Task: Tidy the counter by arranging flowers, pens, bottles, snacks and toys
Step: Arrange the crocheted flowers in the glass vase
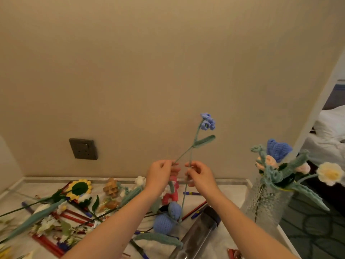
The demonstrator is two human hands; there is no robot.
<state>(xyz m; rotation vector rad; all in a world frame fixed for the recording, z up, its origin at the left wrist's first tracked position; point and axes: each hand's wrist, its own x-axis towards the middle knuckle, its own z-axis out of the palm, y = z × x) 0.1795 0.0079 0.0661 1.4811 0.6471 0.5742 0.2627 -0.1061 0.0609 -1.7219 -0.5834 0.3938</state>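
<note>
1. A crocheted blue flower (207,121) stood upright above the desk (226,186), its thin green stem (187,180) pinched by both hands.
2. Its leaf (204,141) jutted right.
3. A second stem seemed to fork toward the left hand (160,172).
4. The right hand (198,173) held lower.

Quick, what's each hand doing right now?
Left hand: pinching a side stem of the blue crochet flower.
Right hand: fingers curled round the same flower's main stem.

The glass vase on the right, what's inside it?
The glass vase holds crocheted flowers: a blue bloom, pink buds, a white and yellow daisy, green leaves. Dark stems show faintly through the textured glass; the bottom is unclear.
</note>
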